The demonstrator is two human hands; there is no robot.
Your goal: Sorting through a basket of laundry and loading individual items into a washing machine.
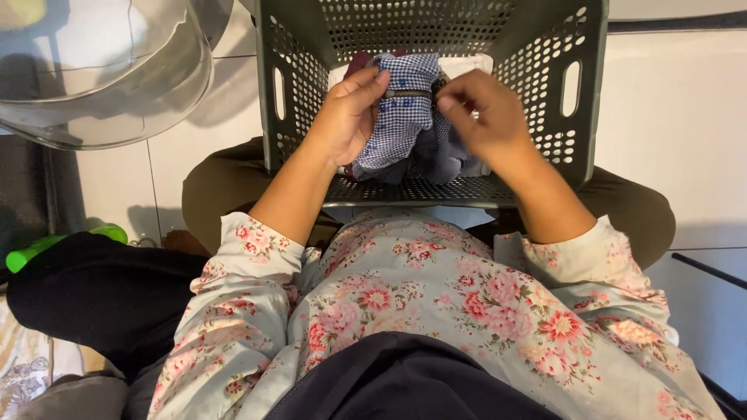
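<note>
Head cam looks straight down at a grey perforated laundry basket [311,47] sitting on the white tiled floor [677,117], pulled in against the person's knees. Both hands are inside it, working on a blue-and-white checked garment [401,117] with a dark zipper strip [408,94] across the top. Left hand [348,117] has its fingers curled, gripping the checked fabric at the left end of the zipper. Right hand [482,113] pinches the zipper's right end between thumb and fingertips. More clothes lie underneath, something maroon and something dark blue. Off to the left there's a clear round washer door [117,85] and a bright green handle [47,247] poking out near a black cloth [93,295].
</note>
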